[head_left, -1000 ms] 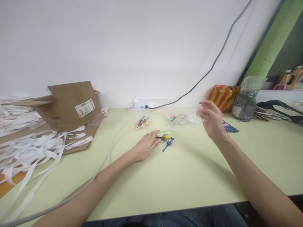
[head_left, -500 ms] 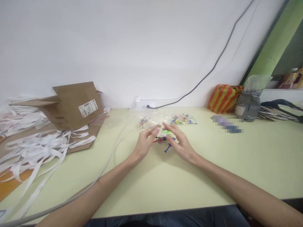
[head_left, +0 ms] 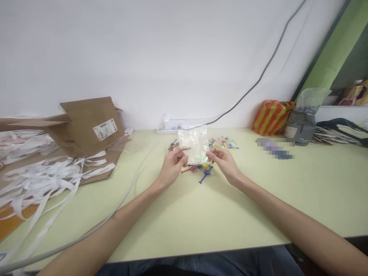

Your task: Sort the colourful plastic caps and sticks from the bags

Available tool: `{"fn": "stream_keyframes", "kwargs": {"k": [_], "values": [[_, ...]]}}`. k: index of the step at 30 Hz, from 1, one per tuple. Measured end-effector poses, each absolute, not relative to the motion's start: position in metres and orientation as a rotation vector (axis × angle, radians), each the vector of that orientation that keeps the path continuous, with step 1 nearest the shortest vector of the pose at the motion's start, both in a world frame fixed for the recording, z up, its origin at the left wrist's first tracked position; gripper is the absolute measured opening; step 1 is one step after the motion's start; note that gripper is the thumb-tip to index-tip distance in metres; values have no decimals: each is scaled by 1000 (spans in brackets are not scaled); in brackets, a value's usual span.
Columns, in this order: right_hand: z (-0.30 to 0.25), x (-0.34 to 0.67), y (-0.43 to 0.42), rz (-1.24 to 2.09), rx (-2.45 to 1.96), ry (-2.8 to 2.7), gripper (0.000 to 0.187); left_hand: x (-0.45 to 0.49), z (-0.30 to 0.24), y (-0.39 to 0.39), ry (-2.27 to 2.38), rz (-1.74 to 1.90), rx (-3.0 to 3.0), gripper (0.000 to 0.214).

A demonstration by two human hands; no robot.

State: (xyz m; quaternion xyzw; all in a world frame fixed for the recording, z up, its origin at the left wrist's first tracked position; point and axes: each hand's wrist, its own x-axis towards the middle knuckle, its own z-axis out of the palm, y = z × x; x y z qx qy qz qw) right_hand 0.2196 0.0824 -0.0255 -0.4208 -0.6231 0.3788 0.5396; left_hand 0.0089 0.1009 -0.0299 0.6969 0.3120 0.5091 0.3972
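Note:
A small clear plastic bag [head_left: 193,144] stands upright above the table, pinched at its lower corners by both hands. My left hand [head_left: 171,165] grips its lower left edge with thumb and fingers closed. My right hand [head_left: 223,162] grips its lower right edge the same way. Just below the bag lie loose small coloured plastic pieces [head_left: 201,171], one blue, one red, one yellow. Behind the bag are two more clusters of such pieces: one at the left [head_left: 172,146], one at the right [head_left: 223,143].
A pale green table [head_left: 258,207] carries an open cardboard box [head_left: 86,124] and white paper strips [head_left: 43,176] at left. A grey cable [head_left: 126,191] crosses the table. A power strip [head_left: 169,126] sits by the wall. A striped bag [head_left: 271,117], a grey pouch [head_left: 301,122] and a blurred flat object [head_left: 274,148] are at right.
My right hand came from the far right to the middle. Both hands closed on the clear bag and raised it upright above the coloured pieces.

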Motion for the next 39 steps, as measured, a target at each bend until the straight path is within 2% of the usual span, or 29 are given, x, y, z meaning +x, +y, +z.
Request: {"fn": "stream_keyframes", "kwargs": {"k": [6,11,17,24,28,33,39], "values": [[-36,216,84,800,-1010,-1484,36,10,-27,94,838,1312,1830,38],[-36,217,83,718,-956,-1476,28,15,-27,84,771,1195,1893,66],[-30,216,83,812,-875,-1501,42,14,-32,98,769,1339,1715,69],[-29,223,104,873,-962,-1419,42,12,-36,101,835,1418,1758,75],[-15,234,157,766,-1257,-1346,44,4,-39,105,993,1446,1963,69],[-16,229,206,672,-1567,-1523,52,-9,-43,114,1116,1215,2388,64],[-30,219,209,451,-1723,-1817,39,-11,-43,115,1174,1092,2500,68]]}}
